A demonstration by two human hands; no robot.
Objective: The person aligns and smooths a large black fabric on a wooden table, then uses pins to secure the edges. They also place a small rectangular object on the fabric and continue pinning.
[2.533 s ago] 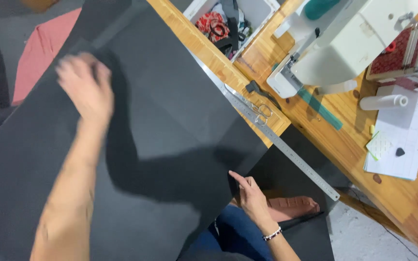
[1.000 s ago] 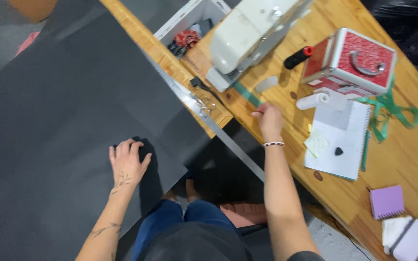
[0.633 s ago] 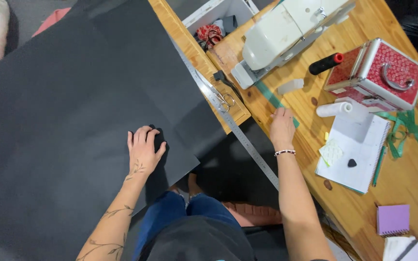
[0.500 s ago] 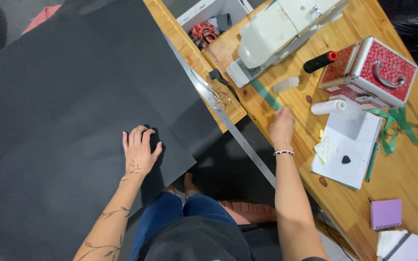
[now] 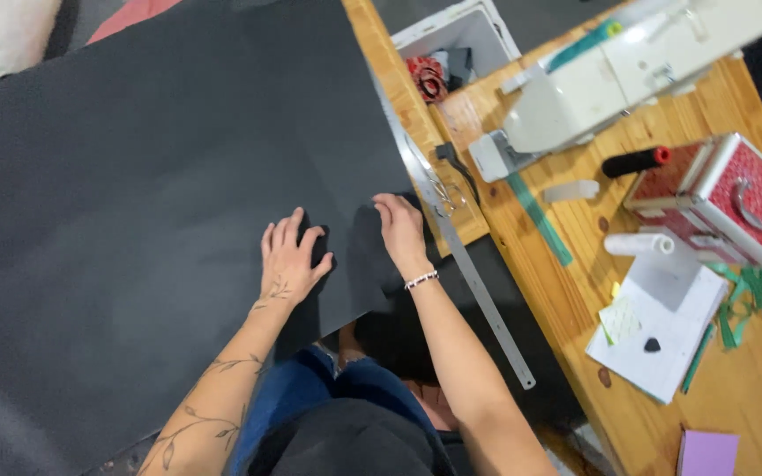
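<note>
Hands press flat on a large black sheet that covers most of the left side of the view, its right edge running along a long metal ruler. The left hand lies palm down near the sheet's lower right corner, fingers spread a little and pointing away from the body, gripping nothing. The right hand rests just beside it, close to the sheet's right edge, fingers loosely together and slightly curled, fingertips on the black surface; a beaded bracelet circles its wrist. Neither hand closes around anything; both only touch the sheet. The two hands are near each other but apart.

The ruler lies diagonally between the sheet and a wooden table. On the table stand a white sewing machine, a red case with a metal handle, a black marker with a red cap, a white roll and white papers. A green ribbon lies by the papers, and a purple pad sits at the lower edge. A grey bin holding dark and red scraps stands at the table's far end.
</note>
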